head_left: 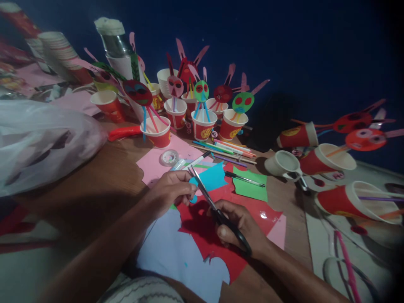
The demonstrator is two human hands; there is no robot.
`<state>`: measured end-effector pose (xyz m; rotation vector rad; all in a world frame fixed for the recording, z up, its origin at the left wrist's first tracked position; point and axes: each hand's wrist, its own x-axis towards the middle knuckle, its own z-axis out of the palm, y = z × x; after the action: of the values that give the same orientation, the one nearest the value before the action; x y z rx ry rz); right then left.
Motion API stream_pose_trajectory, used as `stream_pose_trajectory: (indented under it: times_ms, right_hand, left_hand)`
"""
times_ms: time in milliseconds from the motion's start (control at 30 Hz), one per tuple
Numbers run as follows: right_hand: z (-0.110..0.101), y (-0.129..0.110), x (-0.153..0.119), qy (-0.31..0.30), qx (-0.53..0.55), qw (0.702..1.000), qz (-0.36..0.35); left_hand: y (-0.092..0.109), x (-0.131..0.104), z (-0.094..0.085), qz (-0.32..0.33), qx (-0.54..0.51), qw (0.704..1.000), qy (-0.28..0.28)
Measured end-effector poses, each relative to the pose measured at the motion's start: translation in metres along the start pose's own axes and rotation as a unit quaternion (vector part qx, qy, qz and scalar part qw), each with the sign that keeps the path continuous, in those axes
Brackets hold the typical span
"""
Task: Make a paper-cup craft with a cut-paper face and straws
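My right hand (238, 229) is closed round the black handles of a pair of scissors (206, 197), whose blades point up and left. Between thumb and fingers, my left hand (172, 191) pinches a small piece of blue paper (193, 198) beside the blades. A larger blue paper piece (213, 176) shows just behind the scissors; whether the two are joined I cannot tell. Under my hands lie a red sheet (214, 252) with cut edges and a pale bluish sheet (170, 248). A green paper (251, 191) with a black pen (248, 179) on it is to the right.
Red paper cups (203, 128) with paper faces on straws stand along the back. Coloured pens (230, 149) and a tape roll (169, 158) lie before them. A white mug (282, 164) and tipped cups (341, 202) are at right, a plastic bag (47, 143) at left.
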<state>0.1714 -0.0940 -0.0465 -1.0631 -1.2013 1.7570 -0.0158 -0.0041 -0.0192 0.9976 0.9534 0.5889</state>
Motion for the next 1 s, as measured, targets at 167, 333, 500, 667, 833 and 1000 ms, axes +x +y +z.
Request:
stream_pose_trajectory:
  times_ms: [167,333,500,667,833,1000]
  right_hand:
    - [0.0003,-0.0011,-0.0002,-0.010,-0.001,1.000,0.006]
    - [0.0008,-0.0026,-0.0004,-0.007,-0.012,1.000,0.002]
    - [0.0003,0.0001,-0.0005,-0.007,-0.005,1.000,-0.010]
    - [0.0004,-0.0019,-0.0001,-0.001,-0.014,1.000,-0.001]
    - [0.0018,-0.0063,0.0005,0.002,-0.009,1.000,0.012]
    - [0.0018,-0.0054,0.0009,0.001,0.002,1.000,0.013]
  left_hand:
    - [0.0016,0.0000,0.0016,-0.014,0.007,1.000,-0.008]
    - [0.0011,-0.0008,0.0020,-0.012,0.008,1.000,-0.009]
    - [0.0025,-0.0008,0.0027,-0.018,0.004,1.000,-0.006]
    - [0.0029,-0.0010,0.0020,-0.029,0.002,1.000,-0.006]
    - [0.0019,-0.0018,-0.0004,-0.033,0.006,0.999,-0.009]
    - [0.0030,-0.0007,-0.0020,-0.039,0.017,0.999,-0.012]
